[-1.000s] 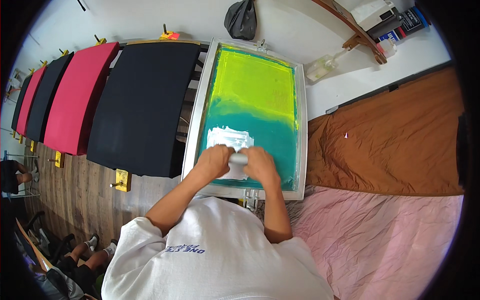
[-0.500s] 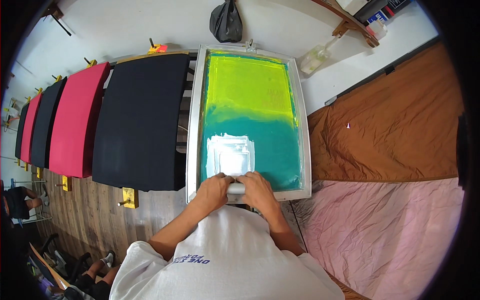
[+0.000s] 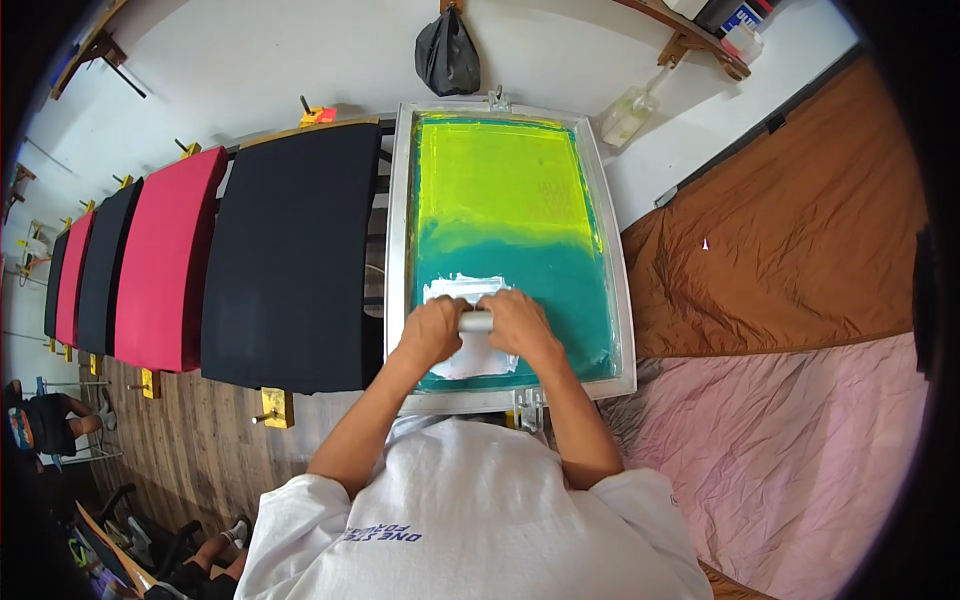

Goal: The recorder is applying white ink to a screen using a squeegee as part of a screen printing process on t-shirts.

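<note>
A screen-printing frame [image 3: 624,270] lies in front of me, its mesh yellow-green [image 3: 498,170] at the far end and teal [image 3: 560,290] at the near end. Both my hands are closed on a squeegee with a pale rounded handle [image 3: 477,321], low on the screen: my left hand [image 3: 433,330] on its left end, my right hand [image 3: 515,323] on its right. A patch of white ink [image 3: 470,356] lies around and below the squeegee, partly hidden by my fingers.
Platens with black [image 3: 290,250] and pink [image 3: 168,260] fabric line the left. Brown [image 3: 780,230] and pink [image 3: 760,450] cloths spread right. A black bag [image 3: 448,50] hangs above; a shelf [image 3: 688,35] holds containers. Other people [image 3: 45,420] are at lower left, one showing legs [image 3: 215,555].
From one second ago my hands and the squeegee moved down to the screen's near edge, then over the last half second back up onto the white patch. The view has shifted slightly.
</note>
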Motion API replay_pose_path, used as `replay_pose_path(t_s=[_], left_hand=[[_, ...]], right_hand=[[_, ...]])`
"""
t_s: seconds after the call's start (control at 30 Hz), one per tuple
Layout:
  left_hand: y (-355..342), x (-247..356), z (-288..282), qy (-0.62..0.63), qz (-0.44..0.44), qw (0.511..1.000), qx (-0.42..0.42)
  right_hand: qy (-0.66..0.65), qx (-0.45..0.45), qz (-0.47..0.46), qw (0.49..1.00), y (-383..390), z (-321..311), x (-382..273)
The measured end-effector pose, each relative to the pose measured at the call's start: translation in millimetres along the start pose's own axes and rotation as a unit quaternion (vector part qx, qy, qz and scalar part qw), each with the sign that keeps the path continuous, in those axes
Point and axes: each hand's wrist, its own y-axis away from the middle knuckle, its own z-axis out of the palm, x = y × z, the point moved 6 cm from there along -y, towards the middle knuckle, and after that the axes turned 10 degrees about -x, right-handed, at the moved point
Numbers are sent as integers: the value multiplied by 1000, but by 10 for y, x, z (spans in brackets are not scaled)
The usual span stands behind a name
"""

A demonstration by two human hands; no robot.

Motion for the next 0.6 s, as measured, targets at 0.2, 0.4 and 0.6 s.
replay_pose_path(t_s=[0.2,0.4,0.6], left_hand=[[443,153,181,45,4,999,5],[664,294,239,55,14,998,-37],[318,172,1,35,-6,998,-58]], right_hand=[[-37,-10,3,999,454,188,-161],[-43,-89,12,995,715,280,-187],[-40,-88,2,995,362,-102,-180]])
